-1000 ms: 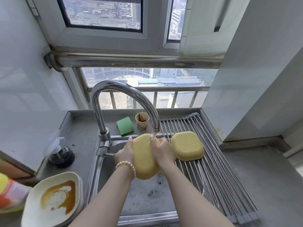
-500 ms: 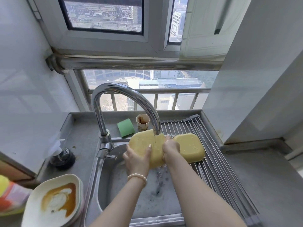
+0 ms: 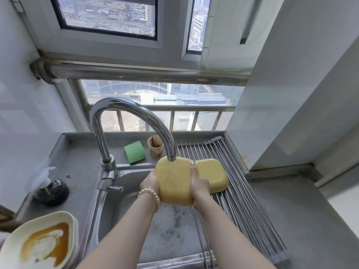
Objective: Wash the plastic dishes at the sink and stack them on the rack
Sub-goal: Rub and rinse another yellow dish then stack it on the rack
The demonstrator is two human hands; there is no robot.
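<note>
I hold a yellow plastic dish (image 3: 173,181) bottom side up under the running faucet (image 3: 134,121), above the steel sink (image 3: 174,230). My left hand (image 3: 150,182) grips its left edge and my right hand (image 3: 198,183) grips its right edge, fingers wrapped behind. A second yellow dish (image 3: 211,174) lies upside down on the roll-up wire rack (image 3: 242,200), just right of my right hand. At the bottom left sits a stack of white dishes (image 3: 41,243), the top one smeared with brown sauce.
Behind the sink lie a green sponge (image 3: 135,152) and a stained paper cup (image 3: 155,146). A dark soap dispenser (image 3: 51,191) stands on the left counter. A grey wall and a ledge close off the right side.
The dish has been turned and shifted under the water stream, and now lies flatter with its bottom toward me. Both hands regripped its side edges.
</note>
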